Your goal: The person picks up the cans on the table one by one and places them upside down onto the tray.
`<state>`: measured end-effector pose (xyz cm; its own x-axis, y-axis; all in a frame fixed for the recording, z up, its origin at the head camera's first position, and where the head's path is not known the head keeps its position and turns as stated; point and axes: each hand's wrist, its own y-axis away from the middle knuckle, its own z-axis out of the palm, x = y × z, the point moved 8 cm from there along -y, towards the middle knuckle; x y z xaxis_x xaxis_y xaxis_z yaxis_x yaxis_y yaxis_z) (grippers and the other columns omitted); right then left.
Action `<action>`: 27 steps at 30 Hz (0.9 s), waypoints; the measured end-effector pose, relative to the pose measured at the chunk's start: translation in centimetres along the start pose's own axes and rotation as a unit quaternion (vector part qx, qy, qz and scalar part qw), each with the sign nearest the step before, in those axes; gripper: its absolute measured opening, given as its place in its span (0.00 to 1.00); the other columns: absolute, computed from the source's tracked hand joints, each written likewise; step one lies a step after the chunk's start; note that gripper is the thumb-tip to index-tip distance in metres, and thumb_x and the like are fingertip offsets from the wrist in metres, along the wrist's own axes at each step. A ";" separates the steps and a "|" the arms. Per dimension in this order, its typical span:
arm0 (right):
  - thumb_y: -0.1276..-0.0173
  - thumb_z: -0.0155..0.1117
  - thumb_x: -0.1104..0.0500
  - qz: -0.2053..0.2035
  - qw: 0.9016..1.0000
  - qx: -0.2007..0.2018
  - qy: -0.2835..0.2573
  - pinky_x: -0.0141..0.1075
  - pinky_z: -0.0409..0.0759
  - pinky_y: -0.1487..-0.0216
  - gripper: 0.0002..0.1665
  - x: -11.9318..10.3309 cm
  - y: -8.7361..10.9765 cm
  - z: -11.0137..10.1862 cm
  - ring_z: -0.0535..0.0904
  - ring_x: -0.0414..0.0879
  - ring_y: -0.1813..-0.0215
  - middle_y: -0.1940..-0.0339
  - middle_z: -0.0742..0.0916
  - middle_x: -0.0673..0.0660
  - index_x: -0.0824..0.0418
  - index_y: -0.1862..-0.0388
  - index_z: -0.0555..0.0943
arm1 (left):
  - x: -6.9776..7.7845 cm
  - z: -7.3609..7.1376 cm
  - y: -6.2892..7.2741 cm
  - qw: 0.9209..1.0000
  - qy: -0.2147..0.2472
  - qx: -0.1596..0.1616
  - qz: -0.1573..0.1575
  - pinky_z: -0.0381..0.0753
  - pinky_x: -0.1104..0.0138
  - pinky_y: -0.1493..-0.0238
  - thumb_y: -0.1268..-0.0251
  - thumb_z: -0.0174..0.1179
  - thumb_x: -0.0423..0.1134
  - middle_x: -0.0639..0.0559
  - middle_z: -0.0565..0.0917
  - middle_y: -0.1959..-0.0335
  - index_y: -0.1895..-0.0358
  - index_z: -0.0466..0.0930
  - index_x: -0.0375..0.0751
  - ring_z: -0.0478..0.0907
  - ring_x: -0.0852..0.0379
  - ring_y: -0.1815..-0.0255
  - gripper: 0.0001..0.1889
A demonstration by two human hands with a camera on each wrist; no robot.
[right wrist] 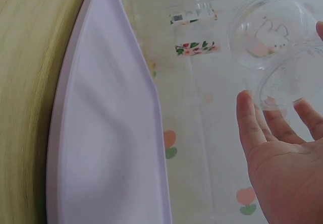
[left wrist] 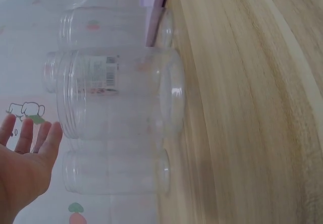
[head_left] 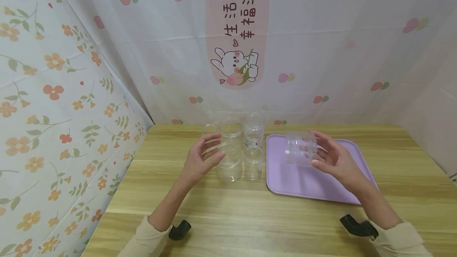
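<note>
My right hand [head_left: 333,160] grips a clear plastic jar [head_left: 297,148] near one end and holds it sideways, raised over the purple tray [head_left: 285,183]. In the right wrist view the thumb and fingers of the right hand [right wrist: 287,168] spread around that jar's round end [right wrist: 292,77]. My left hand [head_left: 203,158] is beside a wide clear jar [head_left: 229,169], fingers loosely bent and holding nothing. The left wrist view shows the left hand [left wrist: 28,163] apart from the upright clear jars [left wrist: 121,103].
A slim clear jar [head_left: 253,167] stands left of the tray. Behind are a taller jar with a label [head_left: 253,132], another wide jar [head_left: 230,127] and a small one [head_left: 209,129]. A patterned curtain [head_left: 303,50] hangs behind the wooden table [head_left: 232,221].
</note>
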<state>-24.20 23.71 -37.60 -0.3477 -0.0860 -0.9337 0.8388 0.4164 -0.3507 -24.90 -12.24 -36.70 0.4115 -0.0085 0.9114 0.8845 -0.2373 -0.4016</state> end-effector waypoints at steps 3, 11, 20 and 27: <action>0.33 0.57 0.83 0.002 1.000 0.000 0.004 0.37 0.80 0.41 0.46 0.0 0.1 -0.2 0.73 0.49 0.31 0.28 0.70 0.63 0.66 0.19 0.56 | 0.0 0.0 -0.1 1.000 -0.026 -0.001 0.000 0.70 0.47 0.33 0.35 0.67 0.28 0.33 0.72 0.33 0.33 0.70 0.30 0.71 0.39 0.32 0.28; 0.35 0.56 0.86 -0.023 1.000 -0.006 -0.005 0.37 0.79 0.41 0.47 -0.4 0.2 -0.9 0.74 0.52 0.32 0.28 0.69 0.67 0.69 0.20 0.55 | -0.9 0.1 -0.3 0.994 -0.110 -0.023 -0.014 0.68 0.49 0.31 0.40 0.73 0.33 0.42 0.70 0.31 0.29 0.69 0.35 0.65 0.38 0.29 0.35; 0.39 0.56 0.88 -0.049 0.999 -0.006 -0.002 0.36 0.78 0.40 0.47 -0.8 0.3 -1.6 0.76 0.51 0.35 0.31 0.72 0.65 0.73 0.22 0.55 | -1.6 1.2 -0.5 0.970 -0.230 -0.074 -0.017 0.68 0.44 0.32 0.45 0.77 0.43 0.46 0.67 0.28 0.28 0.69 0.39 0.62 0.48 0.28 0.41; 0.37 0.56 0.87 -0.028 1.000 -0.004 -0.006 0.38 0.80 0.43 0.47 -0.6 0.5 -2.1 0.77 0.51 0.36 0.30 0.71 0.65 0.71 0.21 0.55 | -2.1 1.8 -0.5 0.962 -0.256 -0.093 -0.032 0.63 0.42 0.30 0.45 0.77 0.46 0.42 0.65 0.27 0.26 0.67 0.37 0.61 0.44 0.26 0.44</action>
<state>-24.43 25.86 -37.11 -0.3893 -0.1205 -0.9132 0.8146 0.4178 -0.4024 -25.77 -10.37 -38.60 0.4539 0.4800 0.7507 0.8765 -0.3922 -0.2792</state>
